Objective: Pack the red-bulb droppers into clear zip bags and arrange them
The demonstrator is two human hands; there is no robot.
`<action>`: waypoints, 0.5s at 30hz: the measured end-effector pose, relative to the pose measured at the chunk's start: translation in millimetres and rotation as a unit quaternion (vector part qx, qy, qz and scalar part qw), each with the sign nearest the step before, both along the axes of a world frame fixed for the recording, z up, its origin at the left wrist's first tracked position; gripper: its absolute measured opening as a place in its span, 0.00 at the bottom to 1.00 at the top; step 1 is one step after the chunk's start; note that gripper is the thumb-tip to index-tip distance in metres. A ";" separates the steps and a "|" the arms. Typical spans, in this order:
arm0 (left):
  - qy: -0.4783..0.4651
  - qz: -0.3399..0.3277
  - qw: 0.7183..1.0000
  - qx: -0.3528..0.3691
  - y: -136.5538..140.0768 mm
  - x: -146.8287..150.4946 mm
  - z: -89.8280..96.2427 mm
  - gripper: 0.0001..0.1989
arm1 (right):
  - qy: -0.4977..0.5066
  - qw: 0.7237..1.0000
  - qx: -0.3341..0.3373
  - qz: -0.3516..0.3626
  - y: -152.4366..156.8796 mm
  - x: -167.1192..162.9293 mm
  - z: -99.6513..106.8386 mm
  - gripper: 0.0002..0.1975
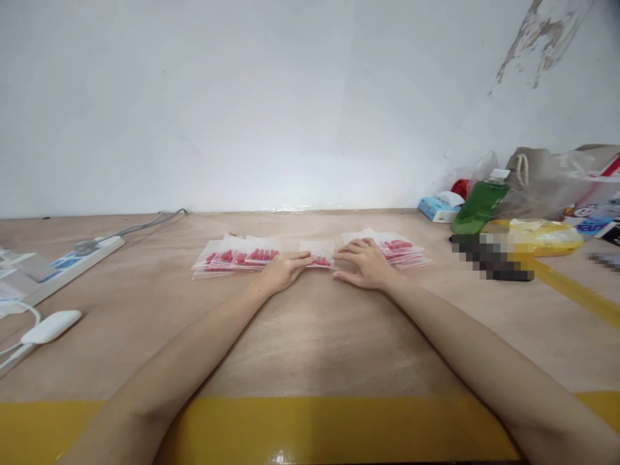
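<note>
A small clear bag (317, 247) with several red pieces in it lies flat on the wooden table between my two hands. My left hand (283, 271) rests at its left side, fingers stretched out and their tips on the bag. On the other side is my right hand (363, 263), with its fingers apart and nothing held, close to the bag's right edge. Beyond my left hand spreads a left pile of similar bags (232, 255). A right pile of bags (402, 248) lies partly hidden behind my right hand. What exactly the red pieces are is too small to tell.
A white power strip (80, 265) and a white charger (52, 327) with cables are at left. At back right stand a blue tissue box (439, 210) and a green bottle (479, 205), near a yellow packet (547, 237) and plastic bags. A wall closes off the back.
</note>
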State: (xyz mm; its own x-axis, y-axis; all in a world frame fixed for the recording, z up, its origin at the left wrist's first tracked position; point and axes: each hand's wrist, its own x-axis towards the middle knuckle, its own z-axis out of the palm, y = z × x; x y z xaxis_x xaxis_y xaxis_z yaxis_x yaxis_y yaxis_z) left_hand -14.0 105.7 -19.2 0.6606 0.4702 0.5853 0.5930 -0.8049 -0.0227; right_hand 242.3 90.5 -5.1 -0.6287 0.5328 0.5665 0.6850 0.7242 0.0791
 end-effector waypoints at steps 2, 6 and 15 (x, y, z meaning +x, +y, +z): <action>-0.013 0.012 1.000 0.009 2.1 -6.6 3.1 0.17 | -0.001 0.999 -0.006 -0.049 4.8 13.0 3.4 0.20; -0.015 0.034 0.999 0.017 6.1 -29.3 18.6 0.17 | -0.064 0.990 -0.029 -0.120 16.5 38.1 3.1 0.23; 0.147 0.153 0.977 0.018 -18.2 -77.9 38.9 0.18 | -0.030 0.987 -0.068 -0.142 26.2 29.7 -10.1 0.18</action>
State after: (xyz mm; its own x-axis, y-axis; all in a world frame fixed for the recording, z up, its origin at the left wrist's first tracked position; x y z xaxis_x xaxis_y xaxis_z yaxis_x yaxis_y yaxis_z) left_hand -91.8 87.5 19.6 0.6341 0.6552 0.4106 0.7696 -0.5864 -0.2528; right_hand 272.0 116.7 -15.2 -0.4734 0.7611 0.4435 0.8592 0.5100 0.0419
